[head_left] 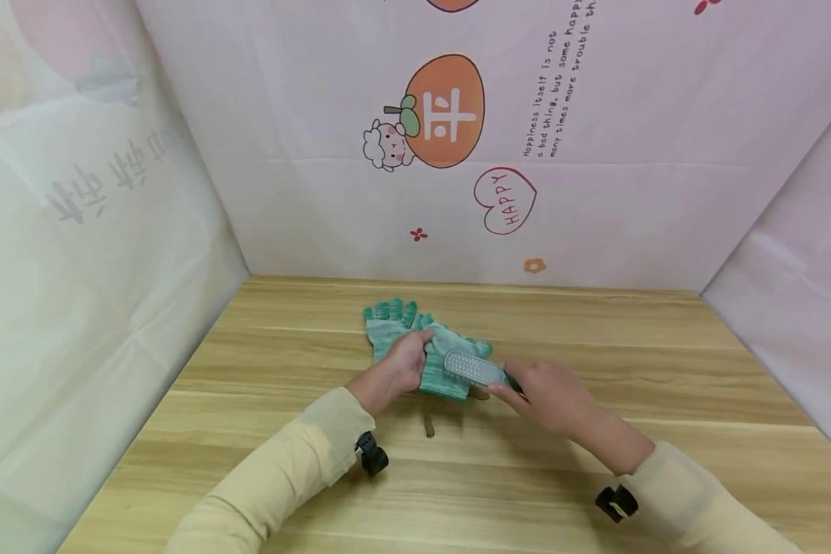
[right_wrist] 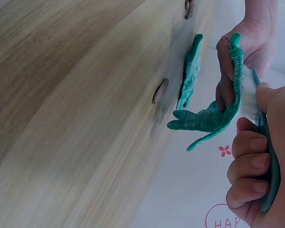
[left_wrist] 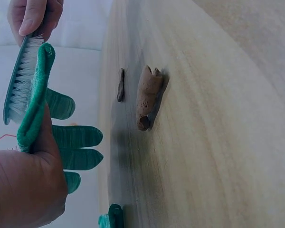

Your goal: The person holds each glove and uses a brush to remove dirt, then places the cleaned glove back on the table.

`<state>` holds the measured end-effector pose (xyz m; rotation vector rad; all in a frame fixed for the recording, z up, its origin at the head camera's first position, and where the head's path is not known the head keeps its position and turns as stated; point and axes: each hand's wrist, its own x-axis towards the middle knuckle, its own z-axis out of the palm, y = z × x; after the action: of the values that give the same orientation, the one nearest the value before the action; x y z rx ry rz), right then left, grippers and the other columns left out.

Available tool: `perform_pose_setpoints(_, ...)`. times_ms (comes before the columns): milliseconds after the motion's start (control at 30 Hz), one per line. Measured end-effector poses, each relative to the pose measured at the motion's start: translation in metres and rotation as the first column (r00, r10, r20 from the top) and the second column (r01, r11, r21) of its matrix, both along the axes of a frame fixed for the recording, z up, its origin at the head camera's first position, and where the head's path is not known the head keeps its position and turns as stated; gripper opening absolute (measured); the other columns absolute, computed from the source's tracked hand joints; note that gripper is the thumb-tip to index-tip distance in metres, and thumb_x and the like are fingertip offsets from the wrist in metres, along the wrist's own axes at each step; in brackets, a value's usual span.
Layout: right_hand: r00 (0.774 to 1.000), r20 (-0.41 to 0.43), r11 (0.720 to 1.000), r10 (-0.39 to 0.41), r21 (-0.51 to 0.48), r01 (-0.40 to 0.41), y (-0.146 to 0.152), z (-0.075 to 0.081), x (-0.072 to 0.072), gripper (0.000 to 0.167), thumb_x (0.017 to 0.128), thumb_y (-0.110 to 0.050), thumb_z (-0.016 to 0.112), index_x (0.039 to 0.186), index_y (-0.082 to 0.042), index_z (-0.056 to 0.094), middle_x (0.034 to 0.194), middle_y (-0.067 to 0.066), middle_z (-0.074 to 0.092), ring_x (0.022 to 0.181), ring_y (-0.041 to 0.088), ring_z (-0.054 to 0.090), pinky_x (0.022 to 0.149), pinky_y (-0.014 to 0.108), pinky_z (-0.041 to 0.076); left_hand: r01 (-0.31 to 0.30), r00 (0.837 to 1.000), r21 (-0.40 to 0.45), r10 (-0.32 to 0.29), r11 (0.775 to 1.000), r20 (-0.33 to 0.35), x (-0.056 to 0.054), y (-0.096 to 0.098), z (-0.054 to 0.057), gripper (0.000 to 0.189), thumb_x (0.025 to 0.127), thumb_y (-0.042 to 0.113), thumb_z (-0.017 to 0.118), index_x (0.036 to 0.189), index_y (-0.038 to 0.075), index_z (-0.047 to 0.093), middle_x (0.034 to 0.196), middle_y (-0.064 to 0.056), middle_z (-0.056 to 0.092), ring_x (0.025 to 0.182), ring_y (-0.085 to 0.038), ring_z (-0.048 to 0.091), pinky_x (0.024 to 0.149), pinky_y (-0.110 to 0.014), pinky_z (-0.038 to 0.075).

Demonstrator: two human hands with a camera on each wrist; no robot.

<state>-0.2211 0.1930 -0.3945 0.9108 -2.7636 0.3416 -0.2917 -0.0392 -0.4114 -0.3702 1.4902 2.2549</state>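
Observation:
My left hand (head_left: 407,360) holds a green-and-white knit work glove (head_left: 443,387) up off the table, its thumb on the upper face and its fingers underneath. A scrub brush (head_left: 471,369) with a green back and white bristles is gripped by its handle in my right hand (head_left: 550,396). In the left wrist view, the bristles (left_wrist: 23,83) press against the glove's upper face. A second matching glove (head_left: 382,332) lies on the table, just behind and left of my left hand.
A brown, hollow-looking fragment (left_wrist: 148,97) lies on the wooden table (head_left: 284,462), with a thinner brown piece (left_wrist: 120,85) beyond it. Printed white sheeting (head_left: 318,223) stands along the table's back edge and on both sides.

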Motion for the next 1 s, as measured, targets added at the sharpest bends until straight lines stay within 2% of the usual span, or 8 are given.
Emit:
perform_pose_setpoints(33, 1.0, 0.001, 1.0, 0.0, 0.002, 0.0, 0.0, 0.0, 0.001, 0.036, 0.095, -0.038, 0.063, 0.073, -0.016, 0.045, 0.055, -0.01, 0.03, 0.049, 0.003, 0.029, 0.044, 0.022, 0.026, 0.001, 1.0, 0.002, -0.001, 1.0, -0.002, 0.0, 0.0, 0.0, 0.01, 0.104, 0.019, 0.046, 0.1, 0.009, 0.047, 0.048, 0.01, 0.027, 0.037, -0.003, 0.022, 0.041, -0.015, 0.024)
perform_pose_setpoints(100, 1.0, 0.002, 1.0, -0.002, 0.006, 0.002, 0.001, 0.001, 0.002, 0.036, 0.095, -0.039, 0.063, 0.074, -0.016, 0.045, 0.055, -0.01, 0.031, 0.049, 0.003, 0.029, 0.044, 0.022, 0.026, 0.003, 1.0, 0.0, -0.003, 1.0, -0.002, -0.001, -0.001, 0.001, 0.022, 0.103, 0.019, 0.047, 0.083, 0.013, 0.044, 0.047, 0.009, 0.027, 0.037, -0.003, 0.023, 0.041, -0.016, 0.024)
perform_pose_setpoints(200, 1.0, 0.0, 1.0, -0.008, 0.01, 0.008, 0.002, 0.001, 0.003, 0.035, 0.095, -0.039, 0.063, 0.074, -0.016, 0.046, 0.055, -0.01, 0.032, 0.049, 0.004, 0.03, 0.044, 0.022, 0.026, 0.008, 1.0, -0.012, -0.008, 1.0, -0.006, -0.001, -0.002, 0.002, 0.029, 0.103, 0.02, 0.047, 0.075, 0.015, 0.042, 0.047, 0.009, 0.027, 0.037, -0.003, 0.023, 0.041, -0.016, 0.024)
perform_pose_setpoints(267, 1.0, -0.005, 1.0, -0.009, 0.012, 0.009, 0.003, 0.001, 0.004, 0.035, 0.095, -0.038, 0.063, 0.075, -0.016, 0.046, 0.055, -0.01, 0.031, 0.049, 0.004, 0.03, 0.044, 0.022, 0.026, 0.01, 1.0, -0.016, -0.01, 1.0, -0.009, -0.002, -0.001, 0.003, 0.028, 0.103, 0.02, 0.047, 0.076, 0.015, 0.042, 0.047, 0.009, 0.027, 0.037, -0.003, 0.023, 0.042, -0.016, 0.024)
perform_pose_setpoints(400, 1.0, -0.01, 1.0, -0.006, 0.007, 0.006, 0.005, 0.001, 0.005, 0.034, 0.095, -0.038, 0.063, 0.074, -0.016, 0.046, 0.056, -0.011, 0.032, 0.049, 0.003, 0.029, 0.044, 0.022, 0.026, 0.017, 1.0, 0.002, -0.017, 1.0, -0.008, -0.003, 0.0, 0.003, 0.019, 0.104, 0.019, 0.045, 0.087, 0.012, 0.046, 0.048, 0.01, 0.028, 0.038, -0.003, 0.025, 0.044, -0.015, 0.027)
perform_pose_setpoints(567, 1.0, 0.008, 1.0, -0.011, -0.011, 0.011, 0.008, 0.002, 0.008, 0.034, 0.096, -0.039, 0.061, 0.074, -0.017, 0.047, 0.055, -0.011, 0.032, 0.048, 0.002, 0.029, 0.044, 0.022, 0.026, 0.019, 1.0, 0.013, -0.019, 1.0, -0.004, -0.005, 0.001, 0.003, 0.011, 0.105, 0.018, 0.043, 0.099, 0.01, 0.047, 0.056, 0.009, 0.038, 0.045, -0.001, 0.037, 0.052, -0.014, 0.037)
perform_pose_setpoints(700, 1.0, 0.017, 1.0, -0.019, -0.013, 0.019, 0.011, 0.002, 0.011, 0.034, 0.096, -0.04, 0.06, 0.074, -0.018, 0.047, 0.055, -0.011, 0.032, 0.048, 0.002, 0.028, 0.044, 0.022, 0.025, 0.021, 1.0, 0.005, -0.021, 1.0, -0.008, -0.007, 0.001, 0.003, 0.012, 0.105, 0.019, 0.042, 0.099, 0.009, 0.046, 0.063, 0.007, 0.041, 0.048, -0.002, 0.041, 0.056, -0.015, 0.04)
perform_pose_setpoints(1000, 0.999, 0.01, 1.0, -0.031, 0.006, 0.031, 0.018, -0.002, 0.013, 0.035, 0.095, -0.038, 0.062, 0.072, -0.018, 0.045, 0.057, -0.011, 0.031, 0.049, 0.002, 0.027, 0.045, 0.021, 0.025, 0.02, 1.0, 0.017, -0.02, 1.0, -0.013, -0.011, -0.002, 0.004, 0.024, 0.105, 0.021, 0.042, 0.084, 0.01, 0.047, 0.051, 0.008, 0.038, 0.042, -0.004, 0.039, 0.048, -0.018, 0.039)
